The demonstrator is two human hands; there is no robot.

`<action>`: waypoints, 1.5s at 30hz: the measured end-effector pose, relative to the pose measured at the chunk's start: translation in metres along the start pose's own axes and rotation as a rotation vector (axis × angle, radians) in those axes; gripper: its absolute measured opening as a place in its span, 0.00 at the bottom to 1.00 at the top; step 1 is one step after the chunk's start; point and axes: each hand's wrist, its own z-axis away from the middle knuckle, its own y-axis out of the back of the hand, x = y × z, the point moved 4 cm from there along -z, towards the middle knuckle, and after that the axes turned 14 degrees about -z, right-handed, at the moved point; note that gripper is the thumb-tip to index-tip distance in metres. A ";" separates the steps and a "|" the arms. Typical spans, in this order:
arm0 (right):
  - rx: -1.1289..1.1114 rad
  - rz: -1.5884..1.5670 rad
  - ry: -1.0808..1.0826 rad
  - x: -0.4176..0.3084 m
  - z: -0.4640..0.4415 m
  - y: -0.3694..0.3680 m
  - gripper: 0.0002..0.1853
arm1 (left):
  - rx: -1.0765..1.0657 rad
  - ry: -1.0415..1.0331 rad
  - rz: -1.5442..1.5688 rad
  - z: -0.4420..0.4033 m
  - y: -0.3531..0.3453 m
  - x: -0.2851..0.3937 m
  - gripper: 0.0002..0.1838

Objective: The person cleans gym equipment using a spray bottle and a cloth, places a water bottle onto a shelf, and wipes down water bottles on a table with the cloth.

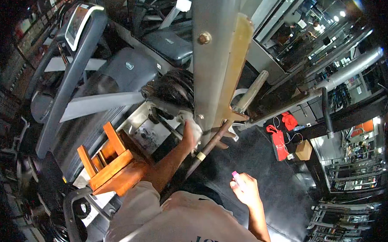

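My left hand (188, 123) reaches forward to the machine's upright grey post (212, 57), with a whitish cloth (195, 130) bunched at the fingers. It is beside the lower part of the post, near dark round weight plates (176, 87). A brown metal bar (210, 143) runs diagonally just to its right. My right hand (246, 191) is held lower, over the dark floor, its fingers closed around a small object with a pink end (235, 174); its kind cannot be made out.
An orange-brown wooden stool (114, 171) stands left of my arm, with a treadmill (82, 42) behind it. Red bags (278, 144) with a white cord and a cardboard box (304, 150) lie on the floor at right. A metal arm with a handle (326, 111) juts out above them.
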 end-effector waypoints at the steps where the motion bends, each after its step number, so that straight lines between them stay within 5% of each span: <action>1: -0.002 0.001 -0.011 -0.002 -0.001 -0.001 0.10 | 0.004 0.001 0.015 -0.001 -0.007 -0.002 0.32; 3: 0.001 -0.030 -0.083 -0.003 -0.003 -0.001 0.10 | -0.267 -0.018 0.011 -0.004 -0.032 0.001 0.37; 6: 0.019 -0.070 -0.149 -0.002 -0.004 -0.003 0.11 | 0.009 0.042 0.000 0.012 -0.052 0.010 0.42; 8: 0.019 -0.084 -0.146 -0.003 -0.009 -0.008 0.11 | 0.060 -0.027 -0.087 -0.071 0.022 -0.041 0.45; 10: 0.029 -0.094 -0.144 -0.004 -0.015 -0.012 0.11 | 0.059 0.210 -0.079 -0.063 0.016 -0.026 0.50; 12: -0.014 -0.058 -0.094 -0.010 -0.018 -0.014 0.11 | 0.234 0.238 -0.025 -0.014 -0.017 0.031 0.50; 16: 0.022 -0.065 -0.122 -0.005 -0.011 -0.013 0.11 | 0.281 0.328 0.047 -0.049 0.028 0.008 0.46; 18: 0.034 -0.068 -0.159 0.000 -0.005 -0.013 0.11 | -0.058 0.339 0.036 -0.098 0.067 -0.050 0.39; 20: 0.032 -0.072 -0.168 0.004 -0.003 -0.016 0.11 | 0.097 0.245 -0.243 -0.072 0.065 -0.067 0.29; 26: -0.025 -0.060 -0.108 -0.003 -0.014 -0.025 0.11 | -0.101 0.548 -0.281 0.018 0.006 -0.051 0.42; 28: -0.030 -0.072 -0.061 -0.008 -0.019 -0.030 0.11 | -0.495 0.546 0.038 0.019 -0.026 -0.025 0.41; 30: -0.020 -0.093 0.005 -0.014 -0.021 -0.033 0.11 | -0.100 0.367 0.076 0.014 -0.045 0.010 0.33; 32: -0.016 -0.123 -0.016 -0.015 -0.018 -0.033 0.11 | -0.815 0.226 0.128 0.029 -0.057 0.056 0.30; 34: -0.003 -0.156 -0.038 -0.014 -0.015 -0.035 0.11 | -0.325 0.313 -0.015 0.052 -0.071 0.091 0.25; 36: -0.021 -0.143 -0.073 -0.010 -0.010 -0.035 0.12 | -0.161 0.250 0.130 0.102 -0.122 0.136 0.25; 40: -0.004 -0.141 -0.029 -0.004 -0.009 -0.035 0.13 | -0.399 -0.098 -0.014 0.175 -0.192 0.214 0.26; 43: -0.001 -0.162 -0.013 -0.007 -0.014 -0.030 0.13 | -0.293 -0.417 -0.207 0.202 -0.209 0.233 0.31; 45: -0.010 -0.166 0.031 -0.010 -0.018 -0.028 0.13 | -0.319 -0.395 -0.127 0.213 -0.207 0.226 0.32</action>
